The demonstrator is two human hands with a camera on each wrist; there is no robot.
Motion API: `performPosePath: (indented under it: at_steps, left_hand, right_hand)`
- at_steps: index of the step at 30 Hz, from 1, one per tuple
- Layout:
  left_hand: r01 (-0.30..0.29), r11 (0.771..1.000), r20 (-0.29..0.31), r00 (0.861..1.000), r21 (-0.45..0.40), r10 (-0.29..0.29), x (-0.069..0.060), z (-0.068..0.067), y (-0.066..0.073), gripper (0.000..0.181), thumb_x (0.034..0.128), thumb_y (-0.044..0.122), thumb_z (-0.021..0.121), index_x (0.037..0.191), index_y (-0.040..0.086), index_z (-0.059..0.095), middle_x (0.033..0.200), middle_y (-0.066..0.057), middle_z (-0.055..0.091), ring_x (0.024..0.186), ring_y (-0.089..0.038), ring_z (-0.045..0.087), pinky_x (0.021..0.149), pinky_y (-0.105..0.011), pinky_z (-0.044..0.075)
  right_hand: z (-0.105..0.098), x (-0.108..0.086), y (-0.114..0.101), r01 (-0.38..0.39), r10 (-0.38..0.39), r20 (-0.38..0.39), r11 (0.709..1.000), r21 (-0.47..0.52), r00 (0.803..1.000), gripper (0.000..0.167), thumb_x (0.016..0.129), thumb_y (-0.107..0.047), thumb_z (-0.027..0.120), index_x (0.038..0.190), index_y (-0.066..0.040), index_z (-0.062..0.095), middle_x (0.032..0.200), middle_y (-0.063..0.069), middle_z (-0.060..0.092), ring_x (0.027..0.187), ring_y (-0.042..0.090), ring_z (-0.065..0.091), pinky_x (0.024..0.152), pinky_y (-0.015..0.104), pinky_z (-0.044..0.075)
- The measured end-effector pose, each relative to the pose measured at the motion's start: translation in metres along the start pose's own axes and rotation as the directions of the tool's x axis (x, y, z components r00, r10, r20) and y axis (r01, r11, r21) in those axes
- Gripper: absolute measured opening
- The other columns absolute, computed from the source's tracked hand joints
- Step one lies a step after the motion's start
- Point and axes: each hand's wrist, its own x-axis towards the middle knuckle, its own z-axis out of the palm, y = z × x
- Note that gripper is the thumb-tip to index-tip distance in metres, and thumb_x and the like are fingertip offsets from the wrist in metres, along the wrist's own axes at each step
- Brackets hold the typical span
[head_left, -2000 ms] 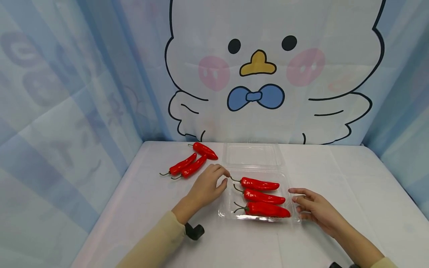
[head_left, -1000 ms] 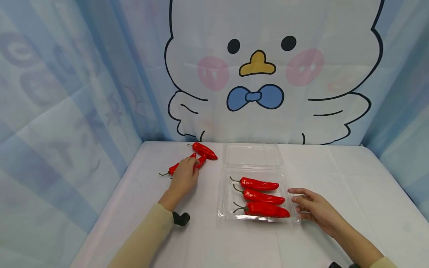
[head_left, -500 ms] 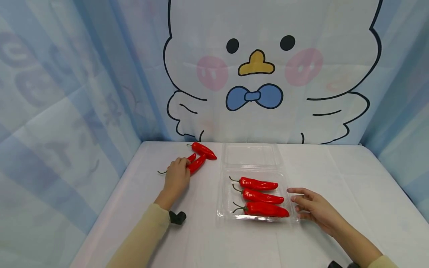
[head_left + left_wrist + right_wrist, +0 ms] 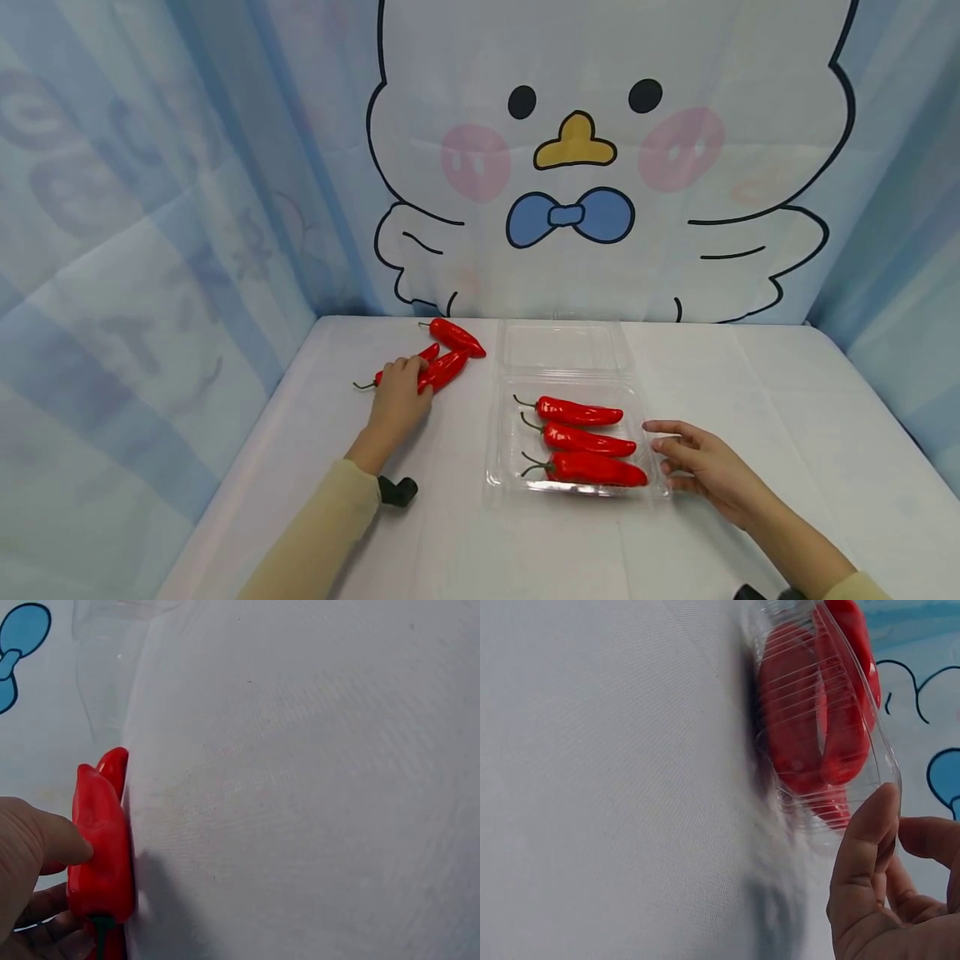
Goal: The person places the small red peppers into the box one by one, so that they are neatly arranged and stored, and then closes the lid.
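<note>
My left hand (image 4: 397, 400) pinches a red chili pepper (image 4: 447, 369) on the left part of the table; in the left wrist view the thumb presses the pepper's side (image 4: 101, 847). A second chili pepper lies behind it, partly hidden by the hand, and a third red chili pepper (image 4: 457, 337) lies at the back. In the middle stands an open clear plastic clamshell box (image 4: 498, 450) holding three chili peppers (image 4: 596, 470) side by side. At its right rim my right hand (image 4: 708, 467) holds the edge between thumb and fingers, as the right wrist view (image 4: 885, 877) shows.
The box's clear lid (image 4: 566, 346) lies folded back towards the rear of the white table (image 4: 787, 400). Curtains (image 4: 150, 250) enclose the left and right sides, and a cloth with a cartoon bird (image 4: 577, 267) hangs behind the table.
My left hand has moved left from the box to the loose peppers and gripped the nearest one, which has shifted slightly to the right. My right hand has stayed at the rim.
</note>
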Motion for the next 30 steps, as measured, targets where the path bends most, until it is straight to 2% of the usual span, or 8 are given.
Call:
performPosePath:
  at_steps: [6, 12, 20, 25, 30]
  left_hand:
    - [-0.008, 1.0, -0.006, 1.0, -0.002, 0.008, -0.0003, 0.0007, -0.0008, 0.054, 0.0881, 0.017, 0.08, 0.137, 0.005, 0.06, 0.131, -0.019, 0.06, 0.118, -0.033, 0.054, 0.093, -0.047, 0.058]
    - [-0.013, 1.0, 0.001, 1.0, -0.023, 0.013, -0.0023, -0.0004, -0.0015, 0.058, 0.0849, 0.016, 0.083, 0.138, 0.005, 0.061, 0.131, -0.019, 0.058, 0.117, -0.033, 0.054, 0.091, -0.047, 0.059]
    - [0.034, 0.997, 0.032, 0.999, -0.075, -0.032, -0.0045, -0.0027, 0.0005, 0.057, 0.0829, 0.014, 0.085, 0.135, 0.007, 0.062, 0.132, -0.016, 0.06, 0.122, -0.033, 0.056, 0.096, -0.05, 0.058]
    - [0.052, 0.996, 0.038, 0.998, -0.078, -0.049, -0.0056, -0.0049, 0.0018, 0.058, 0.0816, 0.014, 0.086, 0.134, 0.008, 0.061, 0.133, -0.015, 0.062, 0.123, -0.033, 0.056, 0.095, -0.05, 0.058]
    - [0.027, 0.995, 0.016, 1.0, -0.093, -0.025, -0.0077, -0.0082, 0.0014, 0.056, 0.083, 0.014, 0.085, 0.133, 0.007, 0.062, 0.13, -0.015, 0.063, 0.119, -0.032, 0.059, 0.095, -0.048, 0.059]
  right_hand:
    - [0.0, 0.0, -0.0014, 0.008, -0.008, 0.004, 1.0, 0.006, 1.0, 0.059, 0.107, -0.029, 0.056, 0.155, 0.001, 0.035, 0.114, 0.005, 0.056, 0.087, 0.015, 0.06, 0.074, 0.026, 0.06]
    - [0.0, 0.0007, -0.001, 0.004, -0.004, -0.002, 1.0, 0.005, 1.0, 0.059, 0.107, -0.029, 0.056, 0.155, 0.0, 0.036, 0.115, 0.004, 0.056, 0.087, 0.015, 0.059, 0.074, 0.026, 0.059]
    - [0.0002, -0.0007, 0.0011, 0.005, -0.005, 0.005, 1.0, 0.01, 1.0, 0.058, 0.108, -0.027, 0.056, 0.154, 0.001, 0.037, 0.115, 0.004, 0.057, 0.087, 0.015, 0.06, 0.074, 0.027, 0.06]
    - [0.0, -0.0011, 0.0006, 0.015, -0.015, 0.01, 1.0, 0.009, 1.0, 0.058, 0.107, -0.027, 0.056, 0.154, 0.001, 0.037, 0.115, 0.004, 0.057, 0.087, 0.015, 0.059, 0.074, 0.027, 0.06]
    - [-0.0003, -0.0006, 0.001, 0.009, -0.009, 0.01, 1.0, 0.01, 1.0, 0.058, 0.108, -0.027, 0.056, 0.154, 0.001, 0.036, 0.114, 0.004, 0.057, 0.087, 0.015, 0.059, 0.074, 0.027, 0.059]
